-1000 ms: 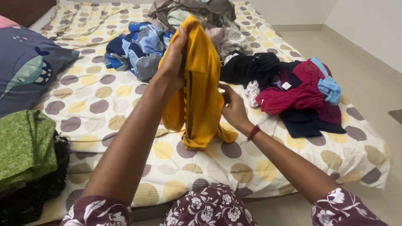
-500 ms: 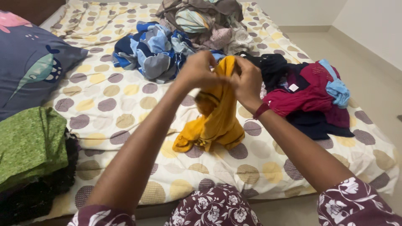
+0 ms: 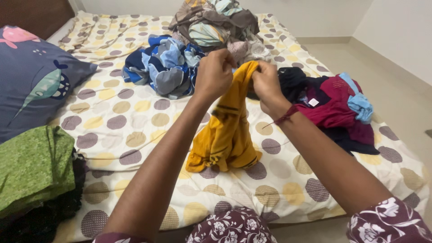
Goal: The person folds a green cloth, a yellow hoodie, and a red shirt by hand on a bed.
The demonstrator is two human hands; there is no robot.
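A mustard-yellow garment (image 3: 227, 130) with dark stripes hangs from both my hands over the bed, its lower end bunched on the sheet. My left hand (image 3: 214, 74) pinches its top edge on the left. My right hand (image 3: 268, 85), with a red thread at the wrist, grips the same edge right beside it. Both hands are closed on the fabric, almost touching each other.
The bed (image 3: 135, 117) has a cream sheet with round dots. A blue patterned cloth heap (image 3: 164, 65) and a mixed laundry pile (image 3: 216, 24) lie behind. Maroon, black and light-blue clothes (image 3: 335, 101) lie right. A folded green stack (image 3: 33, 164) and a dark pillow (image 3: 38, 78) sit left.
My left hand came down from high up and my right hand rose to meet it at the garment's top edge. The garment now hangs lower, bunched on the sheet.
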